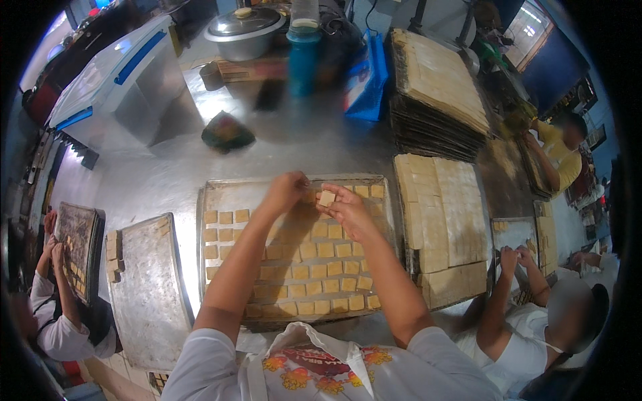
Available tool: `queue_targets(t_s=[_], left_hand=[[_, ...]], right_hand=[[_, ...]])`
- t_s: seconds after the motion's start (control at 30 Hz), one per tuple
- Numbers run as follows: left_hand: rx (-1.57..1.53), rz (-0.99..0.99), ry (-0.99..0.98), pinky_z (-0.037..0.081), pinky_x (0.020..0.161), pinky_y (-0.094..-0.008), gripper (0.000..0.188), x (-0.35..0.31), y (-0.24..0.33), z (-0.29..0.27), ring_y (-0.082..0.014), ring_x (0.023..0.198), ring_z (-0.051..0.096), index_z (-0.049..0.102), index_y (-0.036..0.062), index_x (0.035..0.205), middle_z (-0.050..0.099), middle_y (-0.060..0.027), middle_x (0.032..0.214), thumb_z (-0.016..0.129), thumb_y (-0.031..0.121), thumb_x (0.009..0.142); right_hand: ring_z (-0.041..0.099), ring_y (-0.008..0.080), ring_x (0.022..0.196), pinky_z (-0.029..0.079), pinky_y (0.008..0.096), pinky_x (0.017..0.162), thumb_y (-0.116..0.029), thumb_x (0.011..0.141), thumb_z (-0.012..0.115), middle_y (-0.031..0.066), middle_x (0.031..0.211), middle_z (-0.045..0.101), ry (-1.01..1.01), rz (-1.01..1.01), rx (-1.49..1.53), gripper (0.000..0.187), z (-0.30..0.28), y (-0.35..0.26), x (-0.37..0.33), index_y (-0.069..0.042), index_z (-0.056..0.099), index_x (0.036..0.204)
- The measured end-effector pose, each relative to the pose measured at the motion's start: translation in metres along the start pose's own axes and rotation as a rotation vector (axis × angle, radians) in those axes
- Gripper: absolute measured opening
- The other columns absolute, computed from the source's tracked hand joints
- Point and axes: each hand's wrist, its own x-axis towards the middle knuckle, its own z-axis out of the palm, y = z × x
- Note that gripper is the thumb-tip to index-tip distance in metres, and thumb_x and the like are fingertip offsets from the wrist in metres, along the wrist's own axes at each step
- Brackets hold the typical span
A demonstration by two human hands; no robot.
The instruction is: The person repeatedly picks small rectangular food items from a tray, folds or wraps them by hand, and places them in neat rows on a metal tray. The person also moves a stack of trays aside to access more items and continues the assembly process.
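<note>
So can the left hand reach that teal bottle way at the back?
Probably not from here. The left hand is over the tray of dough squares, and the teal bottle stands far across the bare metal table.

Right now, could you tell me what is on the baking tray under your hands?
The tray holds rows of square dough pieces; the forearms hide some. The right hand holds one.

One head-worn fisheye looks steeply down, close over the baking tray (221, 190) on the steel table (160, 180).

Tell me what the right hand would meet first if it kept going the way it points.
Probably the left hand: the right hand, holding a dough square, points up-left toward it, though depth is unclear.
</note>
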Motion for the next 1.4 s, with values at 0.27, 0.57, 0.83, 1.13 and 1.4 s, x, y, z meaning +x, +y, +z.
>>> queue_targets(t_s=[0.27,0.57,0.83,1.13,1.4], left_hand=[[0.190,0.096,0.102,0.049,0.067,-0.0348,0.015,-0.005,-0.003,0.000,-0.0284,0.076,0.062,0.064,0.0005,0.089,0.064,-0.0155,0.084,0.065,0.007,0.076],[-0.320,0.010,0.028,0.048,0.061,-0.0267,0.020,-0.024,0.024,-0.002,-0.0107,0.071,0.058,0.061,-0.0023,0.094,0.064,-0.0054,0.081,0.067,0.012,0.082],[-0.358,-0.095,0.059,0.044,0.057,-0.0221,0.014,-0.024,0.005,-0.023,-0.0082,0.067,0.055,0.062,-0.0016,0.091,0.062,-0.0032,0.078,0.064,0.009,0.083],[-0.152,-0.130,0.118,0.048,0.067,-0.0310,0.020,-0.019,-0.001,-0.036,-0.0205,0.070,0.062,0.065,-0.0011,0.089,0.066,-0.0140,0.078,0.063,0.014,0.076],[0.167,-0.092,0.111,0.048,0.068,-0.0359,0.020,-0.018,-0.018,-0.029,-0.0276,0.072,0.062,0.067,0.0018,0.088,0.063,-0.0154,0.079,0.067,0.013,0.072]], right_hand=[[0.062,0.0281,0.099,0.054,0.0318,0.083,-0.004,0.089,0.054,0.0170,0.103,0.057,0.095,0.008,0.030,0.031,-0.009,-0.008,-0.009,0.006,0.044,0.117],[0.060,0.0181,0.089,0.051,0.0311,0.079,-0.010,0.090,0.055,0.0092,0.102,0.058,0.040,-0.008,0.096,0.024,0.015,0.002,0.006,0.004,0.050,0.109],[0.059,0.0158,0.086,0.050,0.0310,0.077,-0.012,0.089,0.058,0.0070,0.095,0.060,0.072,-0.011,-0.065,0.019,0.040,0.007,0.018,0.001,0.055,0.102],[0.059,0.0143,0.079,0.049,0.0267,0.068,-0.008,0.086,0.062,0.0072,0.092,0.060,0.212,-0.072,-0.082,0.022,0.030,0.010,0.019,-0.002,0.052,0.104],[0.060,0.0129,0.070,0.048,0.0246,0.065,-0.005,0.086,0.058,0.0066,0.087,0.061,0.217,-0.117,-0.258,0.027,0.021,0.000,0.011,-0.002,0.052,0.112]])
